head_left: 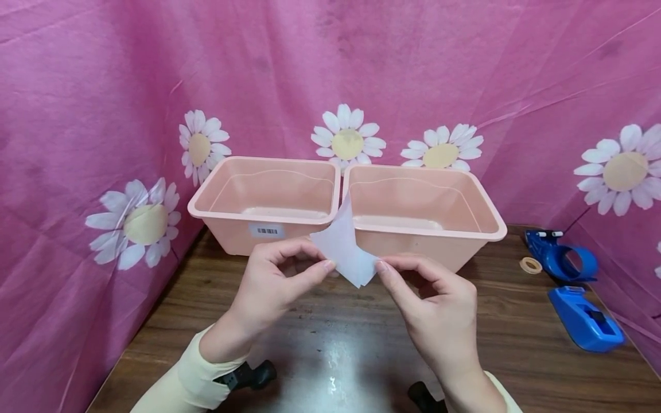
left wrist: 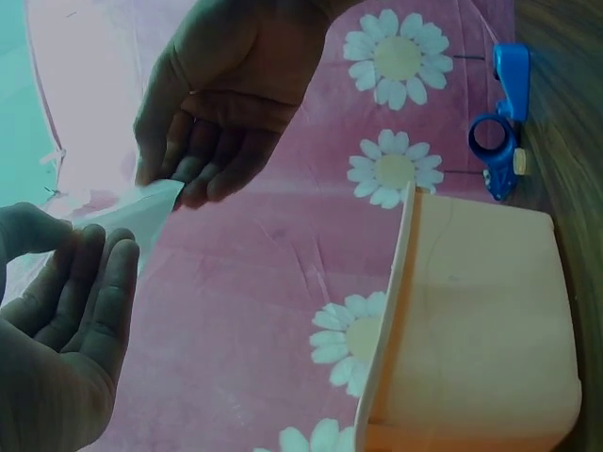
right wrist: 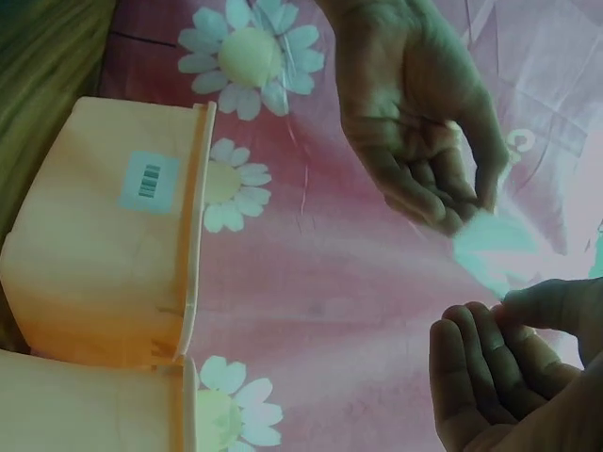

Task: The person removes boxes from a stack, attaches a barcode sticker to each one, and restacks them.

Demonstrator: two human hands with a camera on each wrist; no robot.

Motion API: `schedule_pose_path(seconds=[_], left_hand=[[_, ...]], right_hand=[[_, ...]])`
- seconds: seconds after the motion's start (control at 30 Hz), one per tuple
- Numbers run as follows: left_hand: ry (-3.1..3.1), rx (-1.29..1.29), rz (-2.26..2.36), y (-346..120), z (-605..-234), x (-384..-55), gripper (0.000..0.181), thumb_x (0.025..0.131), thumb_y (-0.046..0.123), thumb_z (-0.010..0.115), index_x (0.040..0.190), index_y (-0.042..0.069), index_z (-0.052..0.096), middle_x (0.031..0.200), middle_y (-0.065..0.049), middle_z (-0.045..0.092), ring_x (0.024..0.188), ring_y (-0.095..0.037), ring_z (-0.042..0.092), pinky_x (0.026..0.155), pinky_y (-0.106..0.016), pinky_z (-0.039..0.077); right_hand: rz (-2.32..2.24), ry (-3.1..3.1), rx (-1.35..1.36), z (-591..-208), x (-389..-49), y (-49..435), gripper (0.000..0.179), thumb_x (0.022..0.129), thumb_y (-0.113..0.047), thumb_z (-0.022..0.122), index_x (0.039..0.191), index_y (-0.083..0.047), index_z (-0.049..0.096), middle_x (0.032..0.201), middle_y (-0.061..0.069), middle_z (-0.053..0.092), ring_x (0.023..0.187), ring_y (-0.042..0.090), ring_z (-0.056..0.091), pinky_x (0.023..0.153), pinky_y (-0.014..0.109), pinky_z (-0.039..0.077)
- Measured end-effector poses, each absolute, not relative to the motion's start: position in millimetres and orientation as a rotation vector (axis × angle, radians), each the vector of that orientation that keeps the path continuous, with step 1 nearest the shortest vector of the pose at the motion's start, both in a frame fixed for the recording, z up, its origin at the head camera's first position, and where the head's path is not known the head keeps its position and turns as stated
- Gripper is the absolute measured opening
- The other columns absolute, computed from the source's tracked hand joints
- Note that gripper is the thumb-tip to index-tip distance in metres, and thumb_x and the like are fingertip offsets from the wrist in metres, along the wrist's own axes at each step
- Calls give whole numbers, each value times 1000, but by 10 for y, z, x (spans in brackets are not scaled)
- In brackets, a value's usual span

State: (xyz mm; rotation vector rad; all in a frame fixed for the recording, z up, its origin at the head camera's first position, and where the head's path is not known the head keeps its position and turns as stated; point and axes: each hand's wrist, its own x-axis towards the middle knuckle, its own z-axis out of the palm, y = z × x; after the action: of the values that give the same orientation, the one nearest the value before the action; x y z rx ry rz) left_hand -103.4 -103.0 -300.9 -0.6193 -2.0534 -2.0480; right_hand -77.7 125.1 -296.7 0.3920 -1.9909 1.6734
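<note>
A small sheet of folded white paper (head_left: 343, 244) is held up in front of the two bins, one pointed corner standing upward. My left hand (head_left: 276, 281) pinches its left side between thumb and forefinger. At its lower right corner, the thumb and forefinger of my right hand (head_left: 439, 304) grip the edge. The left wrist view shows the paper (left wrist: 151, 221) stretched between both hands, and in the right wrist view it looks bright and pale (right wrist: 495, 250). The other fingers of both hands are loosely bent.
Two pink plastic bins stand side by side behind the hands, the left bin (head_left: 227, 234) bearing a barcode label (head_left: 267, 230), the right bin (head_left: 423, 248) beside it. Blue tape dispensers (head_left: 586, 321) and a small tan roll (head_left: 530, 265) lie at the table's right. A pink flowered cloth (head_left: 403, 69) hangs behind.
</note>
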Motion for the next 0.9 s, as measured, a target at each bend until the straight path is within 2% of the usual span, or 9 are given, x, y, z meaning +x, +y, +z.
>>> schedule_pose_path(seconds=[0.07, 0.13, 0.33, 0.67, 0.83, 0.9], left_hand=[[-2039, -651, -2044, -1062, -3019, -1031, 5, 94, -5, 83, 95, -6, 79, 91, -3, 78, 77, -7, 69, 68, -22, 62], [-2028, -668, -2044, -1098, -3022, -1023, 5, 95, -6, 83, 94, -6, 78, 91, -5, 78, 78, -7, 68, 67, -21, 60], [-2039, -636, -2079, -1231, -3037, -1002, 9, 96, -6, 81, 96, -12, 75, 91, 5, 78, 78, -5, 68, 68, -20, 61], [-2085, -652, -2045, -1438, -3109, -1021, 11, 98, -2, 81, 97, -11, 75, 91, 8, 79, 78, -5, 68, 66, -20, 58], [-2102, -677, -2041, -1503, -3146, -1013, 3, 97, -6, 79, 96, -6, 76, 90, 9, 79, 79, -4, 71, 68, -20, 60], [-2108, -711, -2052, -1521, -3169, -1011, 1, 98, -8, 77, 98, -8, 76, 92, 8, 81, 81, -5, 75, 70, -21, 63]], right_hand=[[1695, -1987, 369, -2953, -776, 1279, 13, 92, 10, 86, 99, -1, 86, 95, 3, 86, 82, 9, 77, 74, 17, 63], [1718, -1985, 352, -2942, -773, 1308, 14, 91, 10, 86, 99, -2, 86, 93, 4, 85, 79, 11, 76, 71, 17, 61], [1772, -2027, 317, -2925, -776, 1412, 14, 92, 10, 85, 99, -2, 86, 92, 4, 84, 79, 13, 74, 70, 19, 60], [1848, -2027, 548, -2982, -823, 1637, 16, 92, 16, 81, 102, 3, 83, 99, 6, 85, 84, 13, 77, 73, 19, 62], [1821, -2108, 518, -2982, -816, 1737, 15, 93, 13, 82, 103, 1, 84, 100, 6, 85, 84, 13, 77, 74, 20, 62], [1809, -2145, 487, -2980, -807, 1776, 14, 94, 11, 82, 104, 1, 84, 100, 6, 85, 84, 14, 77, 74, 20, 62]])
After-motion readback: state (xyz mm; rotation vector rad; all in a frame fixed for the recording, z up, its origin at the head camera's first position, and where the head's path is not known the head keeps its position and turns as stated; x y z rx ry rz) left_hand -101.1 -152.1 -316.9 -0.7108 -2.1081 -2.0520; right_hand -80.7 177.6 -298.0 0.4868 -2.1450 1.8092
